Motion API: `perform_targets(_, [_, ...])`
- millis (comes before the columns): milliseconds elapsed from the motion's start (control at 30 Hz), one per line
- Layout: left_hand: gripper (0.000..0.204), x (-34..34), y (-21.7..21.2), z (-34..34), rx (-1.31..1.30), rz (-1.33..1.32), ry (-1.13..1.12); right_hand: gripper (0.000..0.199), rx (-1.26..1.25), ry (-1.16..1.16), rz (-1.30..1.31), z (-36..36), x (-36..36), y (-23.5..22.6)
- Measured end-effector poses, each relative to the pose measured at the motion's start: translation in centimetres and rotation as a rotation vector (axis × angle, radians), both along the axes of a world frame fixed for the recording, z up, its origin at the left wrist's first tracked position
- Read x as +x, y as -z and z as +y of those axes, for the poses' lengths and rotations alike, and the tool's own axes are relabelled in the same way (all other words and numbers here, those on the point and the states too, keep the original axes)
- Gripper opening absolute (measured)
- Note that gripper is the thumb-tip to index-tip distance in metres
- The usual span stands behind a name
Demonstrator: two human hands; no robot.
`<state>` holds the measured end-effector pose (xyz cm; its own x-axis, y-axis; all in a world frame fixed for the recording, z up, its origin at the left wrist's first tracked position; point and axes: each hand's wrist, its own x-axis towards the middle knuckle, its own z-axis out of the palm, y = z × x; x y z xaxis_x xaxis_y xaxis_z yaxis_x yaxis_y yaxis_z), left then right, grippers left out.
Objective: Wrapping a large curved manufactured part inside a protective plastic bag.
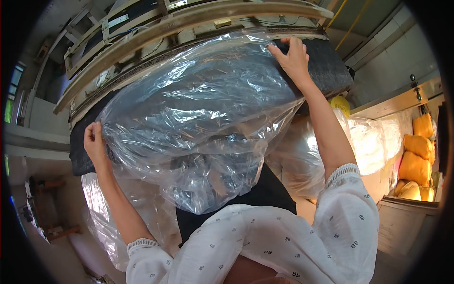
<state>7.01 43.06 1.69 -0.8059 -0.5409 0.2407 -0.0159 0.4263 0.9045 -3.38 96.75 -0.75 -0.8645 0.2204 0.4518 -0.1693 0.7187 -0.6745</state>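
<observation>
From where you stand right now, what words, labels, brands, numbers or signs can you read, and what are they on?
Shirt: small dark letter-like marks repeat across the white cloth; I won't copy them out.
Plastic: no writing I can make out, only creases and glare.
Yellow bundles: none I can make out.

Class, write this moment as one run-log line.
clear plastic sheet: wrinkled, partly over dark surface; left hand: at sheet's left edge; right hand: at far right edge
</observation>
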Motion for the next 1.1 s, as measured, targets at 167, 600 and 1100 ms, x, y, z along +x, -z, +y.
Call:
perform_targets(167, [0.021, 3.8, 2.2, -1.6, -0.080, 0.050, 0.023, 0.053, 0.444, 0.063, -0.100, -1.1, 0.0, -0.9])
perform_targets(600, [0.043, 13.7, 7.5, 25.0, -0.732, 0.063, 0.817, 0.011, -0.485, -0.579, -0.206, -4.6, 4.8, -5.3])
perform_targets(1100, [0.034, 21.4, -0.1, -7.0, 0.619, 0.229, -0.295, 0.021, -0.195, -0.831, -0.170, -9.7, 15.8, -13.7])
